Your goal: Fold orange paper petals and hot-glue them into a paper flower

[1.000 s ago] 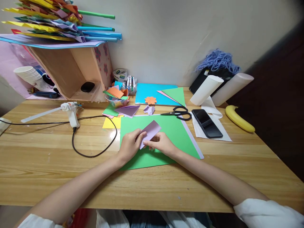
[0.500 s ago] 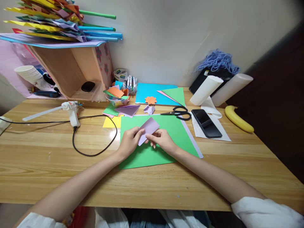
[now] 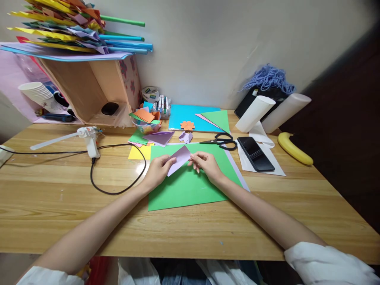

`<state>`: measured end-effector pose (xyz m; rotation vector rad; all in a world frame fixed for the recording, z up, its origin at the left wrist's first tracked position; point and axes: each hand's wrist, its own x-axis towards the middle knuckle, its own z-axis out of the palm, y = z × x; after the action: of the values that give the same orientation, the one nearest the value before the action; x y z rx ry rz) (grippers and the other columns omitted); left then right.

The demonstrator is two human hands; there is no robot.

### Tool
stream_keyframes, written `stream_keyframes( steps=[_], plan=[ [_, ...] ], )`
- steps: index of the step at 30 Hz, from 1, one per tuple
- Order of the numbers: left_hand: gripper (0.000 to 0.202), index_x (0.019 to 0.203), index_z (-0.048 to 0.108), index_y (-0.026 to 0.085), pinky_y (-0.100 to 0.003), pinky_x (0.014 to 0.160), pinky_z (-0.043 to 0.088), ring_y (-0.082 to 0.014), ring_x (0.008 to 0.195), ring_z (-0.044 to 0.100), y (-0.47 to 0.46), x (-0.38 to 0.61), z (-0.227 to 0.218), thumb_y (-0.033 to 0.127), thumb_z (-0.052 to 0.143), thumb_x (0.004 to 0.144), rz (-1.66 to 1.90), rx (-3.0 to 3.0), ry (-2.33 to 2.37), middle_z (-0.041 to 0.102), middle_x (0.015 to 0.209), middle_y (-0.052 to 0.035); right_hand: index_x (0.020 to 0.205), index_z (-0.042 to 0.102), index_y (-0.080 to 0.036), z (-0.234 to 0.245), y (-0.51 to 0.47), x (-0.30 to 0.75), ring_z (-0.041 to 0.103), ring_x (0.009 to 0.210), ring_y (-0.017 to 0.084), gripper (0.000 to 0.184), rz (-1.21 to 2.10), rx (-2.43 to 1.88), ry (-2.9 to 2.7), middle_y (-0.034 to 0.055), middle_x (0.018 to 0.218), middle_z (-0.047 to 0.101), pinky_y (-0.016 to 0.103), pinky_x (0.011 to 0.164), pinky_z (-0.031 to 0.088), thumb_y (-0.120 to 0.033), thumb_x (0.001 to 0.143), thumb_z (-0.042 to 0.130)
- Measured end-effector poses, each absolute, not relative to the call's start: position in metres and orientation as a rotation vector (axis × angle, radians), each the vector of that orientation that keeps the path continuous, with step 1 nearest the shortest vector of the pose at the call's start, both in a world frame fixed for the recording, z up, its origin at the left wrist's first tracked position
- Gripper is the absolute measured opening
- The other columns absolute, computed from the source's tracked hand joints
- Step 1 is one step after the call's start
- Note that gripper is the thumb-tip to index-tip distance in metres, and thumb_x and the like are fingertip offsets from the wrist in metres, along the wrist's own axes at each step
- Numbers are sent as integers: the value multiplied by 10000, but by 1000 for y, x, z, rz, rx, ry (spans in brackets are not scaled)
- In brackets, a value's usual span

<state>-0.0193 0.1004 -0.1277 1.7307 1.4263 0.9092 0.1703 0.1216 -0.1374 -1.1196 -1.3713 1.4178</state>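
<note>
Between my hands is a small piece of purple paper, raised over a green sheet on the wooden table. My left hand grips its left side, thumb on top. With thumb and fingertips together, my right hand pinches the paper's right corner. Just beyond lie a folded purple paper, a small purple paper shape and black scissors. An orange paper flower rests on a blue sheet farther back.
On the left a glue gun stands with its looping black cable. A bowl of paper scraps is behind. To the right are a phone, a banana and paper rolls. A box stands back left.
My right hand has shifted from the purple paper's lower edge up to its right corner. My left hand has moved slightly left with the paper.
</note>
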Motion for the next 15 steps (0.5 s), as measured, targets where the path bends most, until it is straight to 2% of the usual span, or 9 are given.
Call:
stream_keyframes(
  steps=[5, 10, 15],
  plan=[
    [375, 566, 439, 159, -216, 484, 237, -96, 524, 341, 99, -19, -128, 437, 434, 818, 855, 1750, 1401, 349, 524, 43, 785, 589, -137, -136, 123, 174, 521, 528, 93, 309, 1555, -1055, -1545, 39, 692, 647, 180, 415, 410, -425, 698, 660],
    [407, 547, 432, 157, -212, 480, 228, -92, 513, 328, 98, -21, -124, 464, 426, 814, 695, 1792, 1293, 345, 511, 46, 787, 599, -129, -140, 123, 176, 477, 495, 79, 309, 1553, -1064, -1652, -12, 606, 573, 176, 413, 354, -430, 725, 629],
    [409, 560, 466, 153, -213, 452, 197, -87, 499, 318, 98, -23, -122, 476, 429, 809, 580, 1830, 1246, 343, 501, 46, 824, 609, -122, -142, 117, 174, 545, 612, 111, 303, 1541, -1020, -1715, 7, 711, 618, 212, 551, 407, -397, 707, 657]
  ],
)
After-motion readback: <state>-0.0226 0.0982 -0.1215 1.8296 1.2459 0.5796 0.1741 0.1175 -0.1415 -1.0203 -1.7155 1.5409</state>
